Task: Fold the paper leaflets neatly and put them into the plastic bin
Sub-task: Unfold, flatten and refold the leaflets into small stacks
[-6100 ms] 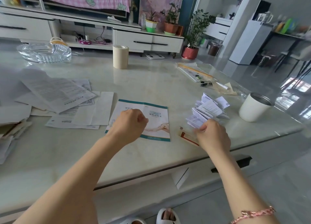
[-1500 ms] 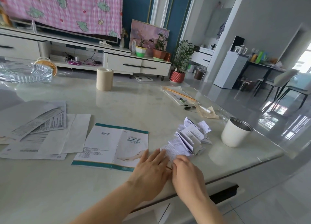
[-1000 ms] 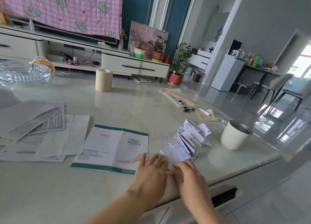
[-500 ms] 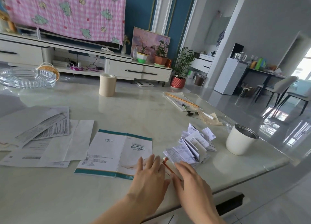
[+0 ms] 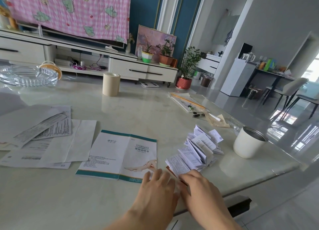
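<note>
– Leaflet under the hands, the small white paper one with the orange edge [image 5: 169,169]: where does it lie?
– Flat on the pale marble worktop [image 5: 138,112], close to the near edge. Only its orange rim shows, between the two hands and just past the fingertips.
– And the hands?
– The left hand [image 5: 155,191] lies flat, palm down, fingers straight and a little spread. Its thumb side is at the leaflet, and its fingertips reach the near right corner of the teal-bordered white booklet [image 5: 119,153]. The right hand [image 5: 200,190] is released too, with straight fingers laid on the leaflet's right part. Neither hand grasps anything. How much of the leaflet lies beneath them I cannot tell.
– What lies past the fingertips?
– A heap of folded white printed leaflets [image 5: 198,148], touching the small one. Beyond it, nearer the right edge, a white round cup with a metal inside [image 5: 248,143] stands upright, apart from the heap.
– To the left?
– The booklet lies opened flat. Further toward the left edge, unfolded white printed sheets [image 5: 43,140] overlap one another.
– The far side?
– A beige upright roll [image 5: 111,84] stands near the far edge. A clear ribbed glass dish [image 5: 27,76] sits toward the far left corner. A clear plastic sleeve with pens [image 5: 184,101] lies toward the far right.
</note>
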Demonstrator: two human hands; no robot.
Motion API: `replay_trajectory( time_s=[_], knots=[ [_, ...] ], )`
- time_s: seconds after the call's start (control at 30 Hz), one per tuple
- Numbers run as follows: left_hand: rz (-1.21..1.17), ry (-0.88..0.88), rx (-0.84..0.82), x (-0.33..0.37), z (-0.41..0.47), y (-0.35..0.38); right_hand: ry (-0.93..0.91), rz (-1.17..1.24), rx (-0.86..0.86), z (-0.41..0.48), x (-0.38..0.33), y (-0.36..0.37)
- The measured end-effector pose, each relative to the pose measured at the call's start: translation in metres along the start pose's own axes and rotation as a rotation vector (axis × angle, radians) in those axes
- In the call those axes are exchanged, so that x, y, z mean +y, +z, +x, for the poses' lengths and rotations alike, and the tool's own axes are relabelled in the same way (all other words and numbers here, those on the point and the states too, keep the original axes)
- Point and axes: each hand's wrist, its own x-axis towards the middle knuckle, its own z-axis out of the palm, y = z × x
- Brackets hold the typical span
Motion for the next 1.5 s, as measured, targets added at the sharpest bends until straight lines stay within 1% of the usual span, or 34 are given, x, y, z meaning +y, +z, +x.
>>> replay_trajectory(
  time_s=[0.07,0.17,0.27,0.4,0.53,0.63,0.7,0.77,0.93,1.07,1.17,1.23,1.27,1.33,1.37,1.47,1.5],
  knots=[
    [-0.007,-0.001,-0.030,0.000,0.001,0.000,-0.004,-0.013,-0.007,-0.001,0.001,-0.001],
    [0.008,-0.029,-0.127,0.002,0.003,-0.004,-0.004,-0.002,0.000,-0.004,0.002,-0.004],
    [0.045,-0.044,-0.156,0.000,0.007,-0.005,0.006,0.006,-0.008,-0.004,0.001,-0.004],
    [0.070,-0.030,-0.171,0.000,0.015,-0.010,0.019,0.031,-0.013,-0.002,0.003,0.000],
    [0.057,0.030,-0.234,0.003,0.026,-0.020,0.032,0.052,-0.016,0.000,0.003,0.003],
    [0.016,0.046,-0.340,0.001,0.032,-0.016,0.046,0.108,-0.018,0.000,0.008,0.004],
    [-0.007,0.019,-0.456,-0.001,0.032,-0.014,0.040,0.143,-0.006,-0.001,0.011,0.004],
    [0.017,-0.021,-0.498,-0.003,0.033,-0.011,0.026,0.127,0.003,-0.003,0.012,0.007],
    [0.020,-0.052,-0.524,-0.001,0.031,-0.009,0.040,0.024,0.004,-0.008,0.011,0.011],
    [-0.007,-0.074,-0.525,0.000,0.030,-0.009,0.027,0.006,-0.060,-0.019,0.018,0.010],
    [0.002,-0.074,-0.527,-0.002,0.030,-0.012,0.021,0.056,0.017,-0.024,0.017,0.013],
    [0.000,-0.048,-0.515,-0.007,0.029,-0.011,0.087,0.068,0.039,-0.023,0.011,0.012],
    [-0.015,-0.035,-0.478,-0.009,0.029,-0.013,0.119,0.075,0.081,-0.021,0.007,0.012],
    [-0.038,-0.034,-0.424,-0.012,0.027,-0.020,0.105,0.104,0.252,-0.017,0.000,0.012],
    [-0.057,-0.053,-0.404,-0.012,0.026,-0.025,0.092,0.113,0.307,-0.013,-0.003,0.011],
    [-0.115,-0.124,-0.327,-0.010,0.022,-0.040,0.120,0.149,0.223,-0.006,-0.003,0.011],
    [-0.118,-0.134,-0.314,-0.008,0.020,-0.044,0.125,0.149,0.222,-0.004,0.000,0.011]
  ],
)
